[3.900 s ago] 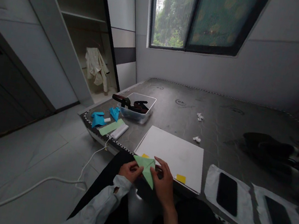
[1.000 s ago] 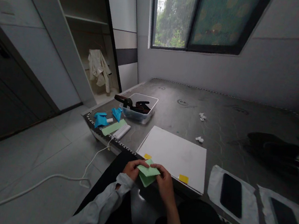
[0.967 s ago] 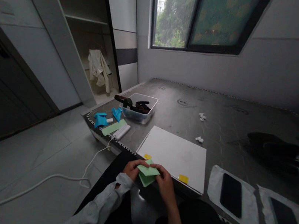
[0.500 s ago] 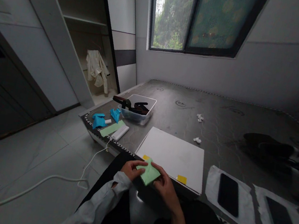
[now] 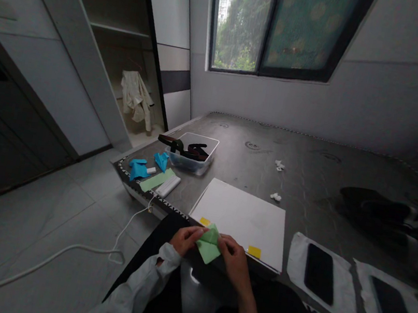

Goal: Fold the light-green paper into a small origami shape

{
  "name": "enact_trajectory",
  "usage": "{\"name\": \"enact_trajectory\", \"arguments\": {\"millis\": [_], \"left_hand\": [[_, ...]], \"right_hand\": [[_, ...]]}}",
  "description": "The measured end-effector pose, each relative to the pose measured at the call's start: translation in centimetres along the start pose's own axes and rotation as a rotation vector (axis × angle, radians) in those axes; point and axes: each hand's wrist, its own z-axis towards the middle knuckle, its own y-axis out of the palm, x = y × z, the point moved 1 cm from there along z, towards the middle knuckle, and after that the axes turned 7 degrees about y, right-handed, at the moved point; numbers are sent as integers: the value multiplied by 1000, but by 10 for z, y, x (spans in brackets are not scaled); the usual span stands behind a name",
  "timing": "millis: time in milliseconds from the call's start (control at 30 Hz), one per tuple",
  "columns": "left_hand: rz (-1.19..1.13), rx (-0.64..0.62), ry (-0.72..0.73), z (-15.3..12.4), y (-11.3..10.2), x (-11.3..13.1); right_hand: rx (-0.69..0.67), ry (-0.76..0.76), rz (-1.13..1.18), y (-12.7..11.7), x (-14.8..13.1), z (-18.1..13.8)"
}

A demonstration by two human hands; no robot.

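Observation:
A folded piece of light green paper is held up between my two hands, above my lap and at the near edge of a white flat box. My left hand pinches the paper's left side with thumb and fingers. On the other side my right hand grips its right edge. A pointed flap stands up at the top of the paper. Yellow tape pieces stick to the box's near edge.
On the grey mattress stands a clear plastic bin with dark straps in it. Left lie blue folded papers, a green paper strip and a white power strip. Two dark phones rest on white cloths at right.
The green paper has turned and shifted slightly right, and its upper flap now stands up more. Both hands have moved their fingers along its sides, still holding it.

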Motion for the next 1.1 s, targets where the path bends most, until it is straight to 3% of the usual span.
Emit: {"name": "enact_trajectory", "arguments": {"millis": [133, 267, 400, 533, 667, 733, 933, 1100], "left_hand": [[59, 52, 75, -3, 8, 1], [32, 133, 73, -3, 11, -4], [31, 123, 41, -5, 13, -8], [246, 178, 90, -7, 11, -1], [491, 314, 283, -9, 10, 8], [504, 293, 331, -10, 13, 8], [407, 182, 220, -10, 18, 3], [292, 8, 138, -7, 13, -1]], "right_hand": [[83, 67, 62, 2, 3, 1], [55, 109, 253, 5, 6, -1], [-7, 124, 253, 4, 6, 0], [3, 141, 180, 4, 8, 1], [41, 172, 190, 8, 7, -2], [32, 118, 179, 10, 3, -3], [-75, -22, 148, 15, -1, -3], [70, -105, -118, 12, 5, -1]]}}
